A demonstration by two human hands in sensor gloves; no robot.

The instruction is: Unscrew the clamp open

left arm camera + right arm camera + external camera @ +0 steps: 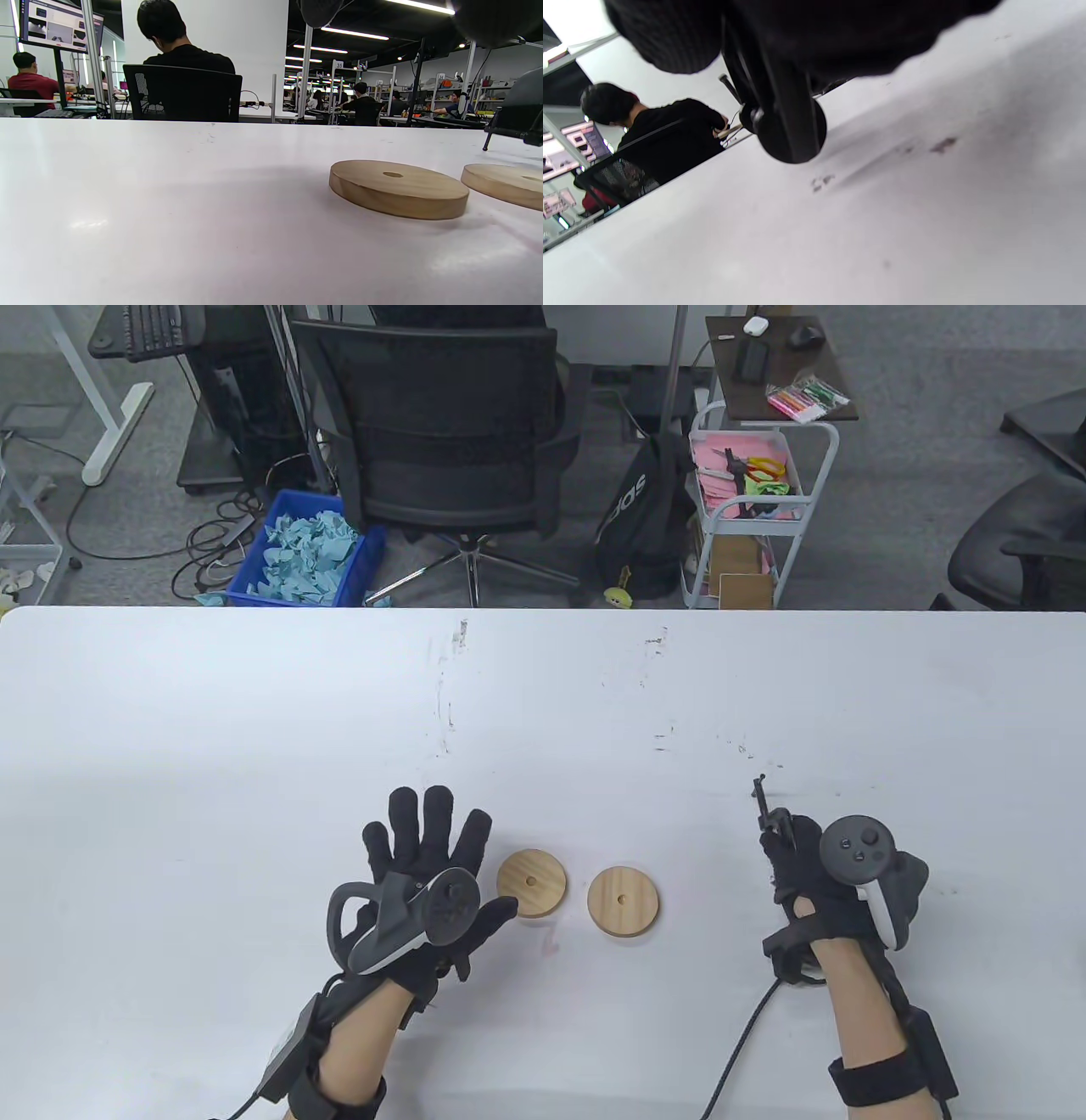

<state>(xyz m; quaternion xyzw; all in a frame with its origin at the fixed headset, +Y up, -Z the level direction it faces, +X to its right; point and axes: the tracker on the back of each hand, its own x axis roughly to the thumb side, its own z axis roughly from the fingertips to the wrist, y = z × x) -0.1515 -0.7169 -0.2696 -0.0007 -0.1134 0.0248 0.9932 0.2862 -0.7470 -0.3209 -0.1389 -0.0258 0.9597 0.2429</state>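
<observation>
Two discs (531,882) (623,900), one clamp (770,818) gripped by right hand (836,882); left hand (428,882) spread empty. Right wrist view shows clamp's round pad (791,127).

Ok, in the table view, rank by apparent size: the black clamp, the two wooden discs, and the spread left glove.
1. Black-gloved left hand, fingers spread: largest.
2. The two round wooden discs, left and right: alike, not ranked.
3. Black metal clamp: smallest showing, though the right hand hides part of it.

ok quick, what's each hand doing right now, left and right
Left hand: open, fingers spread, holding nothing, beside the wooden discs.
Right hand: closed around the black clamp, gripping it above the table.
</observation>
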